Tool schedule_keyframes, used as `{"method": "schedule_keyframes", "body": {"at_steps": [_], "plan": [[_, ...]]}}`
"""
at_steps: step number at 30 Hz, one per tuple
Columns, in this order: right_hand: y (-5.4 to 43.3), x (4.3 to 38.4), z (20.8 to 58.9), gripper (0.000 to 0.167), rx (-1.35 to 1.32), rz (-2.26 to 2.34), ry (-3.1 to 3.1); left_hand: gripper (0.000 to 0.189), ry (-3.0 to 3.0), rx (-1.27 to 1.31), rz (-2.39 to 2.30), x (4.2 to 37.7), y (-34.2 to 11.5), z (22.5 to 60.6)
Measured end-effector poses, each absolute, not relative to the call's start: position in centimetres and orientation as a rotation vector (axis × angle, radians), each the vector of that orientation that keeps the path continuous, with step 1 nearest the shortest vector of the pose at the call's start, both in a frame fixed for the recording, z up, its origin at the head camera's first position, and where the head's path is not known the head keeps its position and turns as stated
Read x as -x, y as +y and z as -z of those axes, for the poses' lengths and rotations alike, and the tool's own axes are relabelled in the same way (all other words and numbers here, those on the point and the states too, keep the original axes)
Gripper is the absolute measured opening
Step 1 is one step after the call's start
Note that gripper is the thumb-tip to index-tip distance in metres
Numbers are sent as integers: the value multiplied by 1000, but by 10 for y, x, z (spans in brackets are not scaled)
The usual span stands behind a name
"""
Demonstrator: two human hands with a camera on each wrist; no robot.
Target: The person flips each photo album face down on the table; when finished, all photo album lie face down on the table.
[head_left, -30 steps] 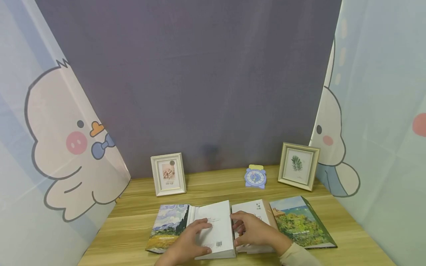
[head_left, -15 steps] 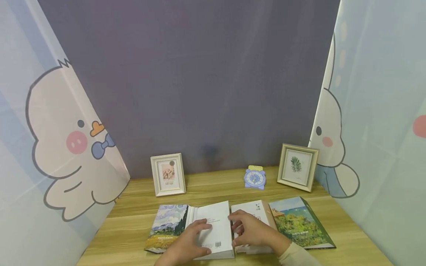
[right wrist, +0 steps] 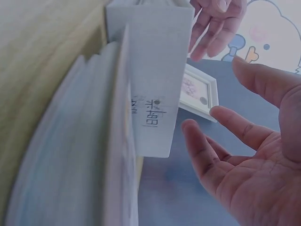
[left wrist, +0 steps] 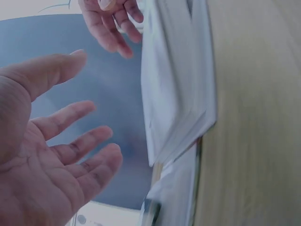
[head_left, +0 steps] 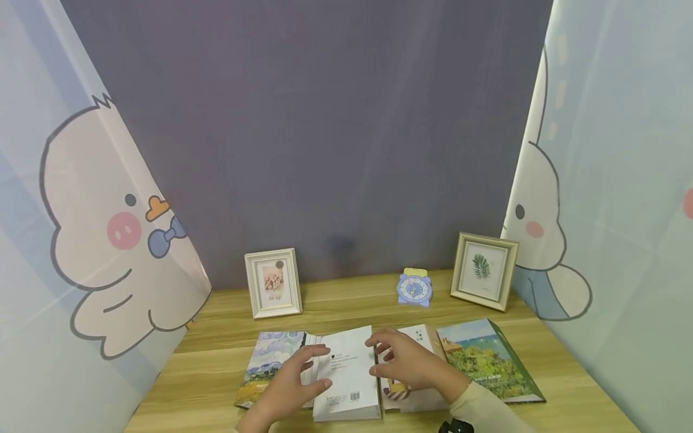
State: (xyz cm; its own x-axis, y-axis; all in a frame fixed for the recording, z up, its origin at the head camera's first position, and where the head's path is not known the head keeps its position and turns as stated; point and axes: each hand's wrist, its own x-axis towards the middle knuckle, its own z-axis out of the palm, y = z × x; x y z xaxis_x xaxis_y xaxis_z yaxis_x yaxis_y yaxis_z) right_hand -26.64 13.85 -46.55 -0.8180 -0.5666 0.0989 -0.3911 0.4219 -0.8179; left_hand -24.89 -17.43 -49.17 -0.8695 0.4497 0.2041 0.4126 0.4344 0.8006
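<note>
Wooden desk (head_left: 216, 361) is running under a grey-purple backdrop w/ duck-print curtains hanging at both sides. Going left to right along the back edge: a white photo frame (head_left: 273, 282) is standing upright, then a small blue clock (head_left: 415, 289), then a pale frame w/ a leaf print (head_left: 483, 270) near the back right corner. Along the front edge a landscape-cover book (head_left: 265, 367) is lying flat at the left, just beside it the white book (head_left: 346, 376) is sitting mid-front w/ its back cover and barcode facing up, then another pale book (head_left: 419, 343) is lying partly under the hand, and a green-cover album (head_left: 487, 361) is lying toward the right. Left hand (head_left: 289, 388) is hovering at the white book's left edge, fingers spread and relaxed, gripping nothing; whether the fingertips are touching the cover, can't tell. Right hand (head_left: 408, 361) is hanging over the book's right edge, fingers also loosely extended, holding nothing; the right wrist view is showing its palm open beside the raised cover. Judging by looks: a paperback, light-to-moderate weight, cover stiff-ish but pages floppy, so it's likely fanning open if lifted by one cover. Smooth cover, probably a bit slick. Best hold is prob. both long edges, or clamping spine side w/ thumb on top, fingers underneath.
</note>
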Motion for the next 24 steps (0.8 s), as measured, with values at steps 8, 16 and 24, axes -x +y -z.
{"method": "schedule_keyframes", "body": {"at_steps": [8,16,24], "plan": [[121,272,459,41,875,1304,2552,44,2782,-608,-1564,249,-192,490],[91,275,454,46,879,1253,2587,40,2901,-574,-1699,249,-218,495],[64,279,448,52,880,1228,2593,39,2949,-517,-1733,251,-241,495]]}}
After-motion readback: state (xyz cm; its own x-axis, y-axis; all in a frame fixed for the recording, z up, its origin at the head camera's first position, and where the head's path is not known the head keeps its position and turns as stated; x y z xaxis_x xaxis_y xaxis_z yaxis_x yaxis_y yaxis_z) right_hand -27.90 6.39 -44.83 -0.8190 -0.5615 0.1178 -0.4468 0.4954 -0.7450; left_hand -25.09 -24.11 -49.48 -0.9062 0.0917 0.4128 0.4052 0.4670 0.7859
